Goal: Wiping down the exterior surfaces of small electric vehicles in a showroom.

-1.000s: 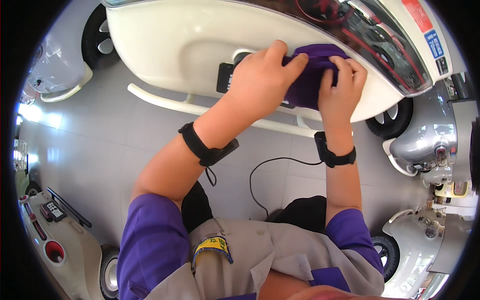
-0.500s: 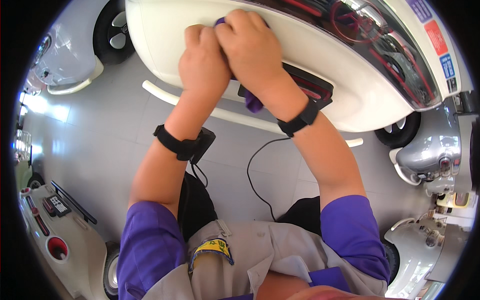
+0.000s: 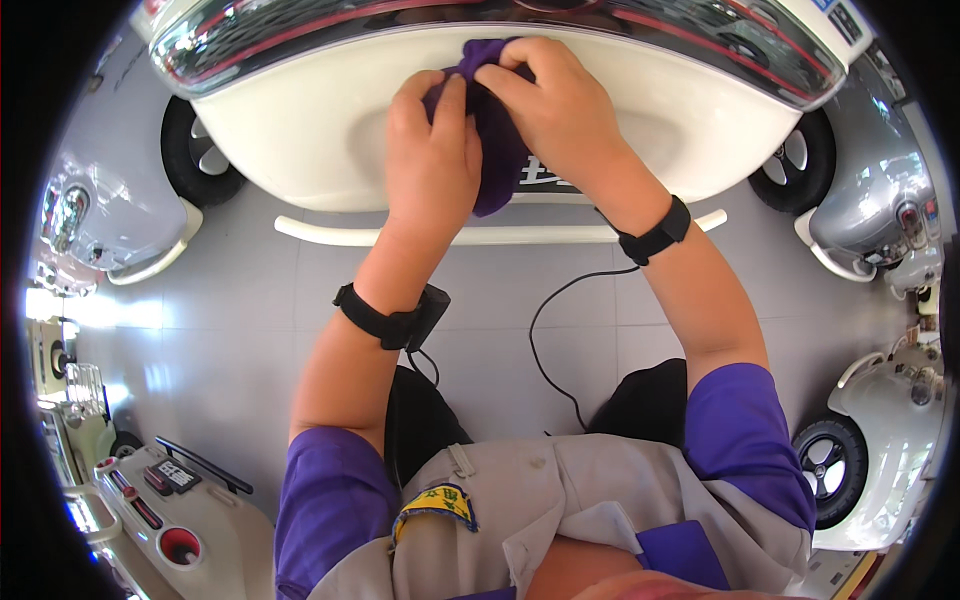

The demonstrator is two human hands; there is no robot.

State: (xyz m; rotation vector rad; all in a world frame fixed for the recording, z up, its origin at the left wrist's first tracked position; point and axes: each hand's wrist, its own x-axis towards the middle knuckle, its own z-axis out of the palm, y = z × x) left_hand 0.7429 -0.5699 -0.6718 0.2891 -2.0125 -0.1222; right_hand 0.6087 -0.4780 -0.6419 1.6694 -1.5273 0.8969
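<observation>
A dark purple cloth (image 3: 497, 160) hangs in loose folds between my two hands, in front of a cream vehicle's smooth body panel (image 3: 290, 125). My left hand (image 3: 432, 150) pinches the cloth's left side near its top. The fingers of my right hand (image 3: 560, 105) are curled on its bunched upper corner, a little higher and to the right. Behind the cloth, a dark plate (image 3: 548, 173) with white characters is partly covered by it and by my right forearm. Whether the cloth touches the panel, I cannot tell.
A cream bumper bar (image 3: 520, 235) runs below the panel, under a dark window (image 3: 400, 30). Silver vehicles (image 3: 110, 180) stand at both sides. A beige vehicle (image 3: 215, 515) is at lower left. A black cable (image 3: 535, 330) loops down from my right wrist strap.
My hands were close together against the panel, with most of the cloth hidden. Now they are farther apart and the cloth hangs open between them. The view has turned to face the vehicle squarely.
</observation>
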